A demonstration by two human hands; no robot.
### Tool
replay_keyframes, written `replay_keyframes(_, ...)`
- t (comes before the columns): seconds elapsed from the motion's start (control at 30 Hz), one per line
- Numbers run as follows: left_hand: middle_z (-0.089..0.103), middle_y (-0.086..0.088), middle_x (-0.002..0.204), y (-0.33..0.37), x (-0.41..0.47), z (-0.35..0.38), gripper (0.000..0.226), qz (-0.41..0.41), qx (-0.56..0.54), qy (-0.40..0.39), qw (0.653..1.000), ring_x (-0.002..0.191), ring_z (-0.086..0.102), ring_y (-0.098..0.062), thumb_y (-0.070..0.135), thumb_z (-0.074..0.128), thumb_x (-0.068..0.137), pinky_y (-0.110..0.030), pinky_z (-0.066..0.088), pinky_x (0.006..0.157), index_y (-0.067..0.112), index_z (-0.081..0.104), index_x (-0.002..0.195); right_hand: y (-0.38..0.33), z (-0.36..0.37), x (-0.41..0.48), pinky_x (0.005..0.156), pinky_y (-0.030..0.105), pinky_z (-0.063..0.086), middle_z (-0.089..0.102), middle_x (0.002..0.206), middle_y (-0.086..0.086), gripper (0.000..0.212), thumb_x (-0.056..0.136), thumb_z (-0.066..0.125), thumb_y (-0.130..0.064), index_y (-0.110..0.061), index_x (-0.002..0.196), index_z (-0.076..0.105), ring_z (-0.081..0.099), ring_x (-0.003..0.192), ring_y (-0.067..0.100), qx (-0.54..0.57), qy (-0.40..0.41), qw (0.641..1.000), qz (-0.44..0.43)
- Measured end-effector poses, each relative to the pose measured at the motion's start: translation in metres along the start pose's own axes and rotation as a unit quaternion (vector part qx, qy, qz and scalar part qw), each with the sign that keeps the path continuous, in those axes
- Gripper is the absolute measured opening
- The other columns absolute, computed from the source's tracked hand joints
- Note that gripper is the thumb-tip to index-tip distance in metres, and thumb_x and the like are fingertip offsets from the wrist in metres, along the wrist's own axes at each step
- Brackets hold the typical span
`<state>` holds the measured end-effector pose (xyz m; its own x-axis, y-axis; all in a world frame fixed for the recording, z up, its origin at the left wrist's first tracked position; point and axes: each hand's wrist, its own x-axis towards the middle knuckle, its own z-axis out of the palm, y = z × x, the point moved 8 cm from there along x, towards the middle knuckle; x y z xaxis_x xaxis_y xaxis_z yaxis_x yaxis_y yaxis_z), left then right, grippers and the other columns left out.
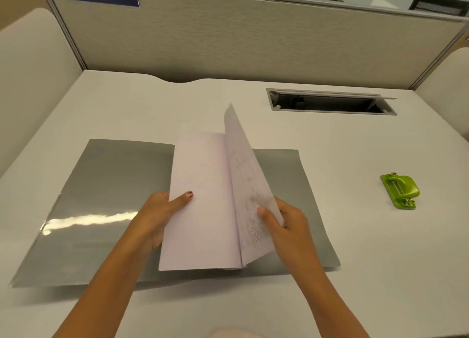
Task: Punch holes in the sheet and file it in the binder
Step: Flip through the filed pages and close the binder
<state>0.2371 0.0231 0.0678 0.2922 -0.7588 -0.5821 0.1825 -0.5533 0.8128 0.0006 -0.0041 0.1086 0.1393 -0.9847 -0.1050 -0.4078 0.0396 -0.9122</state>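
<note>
A grey binder [106, 198] was observed lying open and flat on the white desk [355, 249], its two covers spread to left and right. A stack of white sheets [203, 198] was held over the middle of the binder, near the spine, with its near edge low over the binder; whether that edge touched the binder could not be told.

The left hand [162, 216] was closed on the left edge of the stack: the thumb was laid on the top face of the paper, and the fingers were hidden underneath. The flat left portion of the stack was supported by this hand.

The right hand [284, 223] was closed on the raised right portion of the paper, with the thumb pressed against the printed face and the fingers curled behind. This portion was lifted steeply, its far corner pointing up and away, so that the stack was opened like a book. Faint print was noted on the lifted face; it could not be read.

The green hole punch [400, 190] was seen resting on the desk well to the right of the binder, apart from both hands and untouched. A cable slot [332, 102] was recorded in the desk behind it.
</note>
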Motion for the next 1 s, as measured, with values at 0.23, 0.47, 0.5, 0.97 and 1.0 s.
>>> replay_keyframes(0.23,0.068,-0.023,0.101,-0.019,0.012,-0.06,0.029,-0.029,0.002,0.047,0.998,0.088,0.065,-0.038,0.02,0.065,0.087,-0.049,0.052,0.084,-0.004,0.063,0.104,0.037,-0.06,0.003,0.066,0.028,0.053,0.066,0.1,-0.001,0.019,0.094,0.054,-0.027,-0.018,0.108,0.063,0.064,0.091,0.022,0.031,0.116,0.988,0.092)
replay_keyframes(0.47,0.067,-0.021,0.091,-0.045,0.022,-0.077,0.025,-0.066,-0.012,0.045,0.997,0.07,0.067,-0.032,0.018,0.06,0.09,-0.04,0.052,0.07,-0.005,0.062,0.1,0.063,-0.068,0.002,0.073,0.036,0.057,0.066,0.106,0.004,0.017,0.093,0.056,-0.022,-0.018,0.109,0.06,0.064,0.091,0.027,0.083,0.124,0.974,0.172)
replay_keyframes(0.5,0.067,-0.021,0.09,-0.047,0.022,-0.076,0.024,-0.067,-0.014,0.046,0.997,0.07,0.066,-0.032,0.017,0.06,0.09,-0.04,0.051,0.07,-0.005,0.062,0.1,0.065,-0.068,0.001,0.075,0.038,0.057,0.066,0.107,0.004,0.015,0.093,0.057,-0.022,-0.019,0.107,0.06,0.064,0.092,0.027,0.087,0.126,0.972,0.177)
replay_keyframes(0.97,0.071,-0.015,0.089,-0.033,0.018,-0.059,0.017,-0.017,-0.023,0.027,0.999,0.069,0.069,-0.027,0.014,0.061,0.09,-0.035,0.053,0.066,-0.001,0.065,0.095,-0.012,-0.045,-0.004,0.072,0.031,0.058,0.073,0.091,-0.006,0.009,0.085,0.067,-0.022,-0.024,0.093,0.07,0.07,0.084,0.016,0.136,0.07,0.986,0.072)
replay_keyframes(1.0,0.071,-0.016,0.092,-0.031,0.018,-0.057,0.019,-0.013,-0.022,0.025,0.999,0.073,0.069,-0.028,0.015,0.062,0.089,-0.036,0.053,0.067,-0.001,0.065,0.099,-0.022,-0.038,-0.004,0.071,0.031,0.058,0.074,0.088,-0.007,0.007,0.084,0.068,-0.022,-0.027,0.089,0.071,0.07,0.082,0.014,0.133,0.057,0.988,0.055)
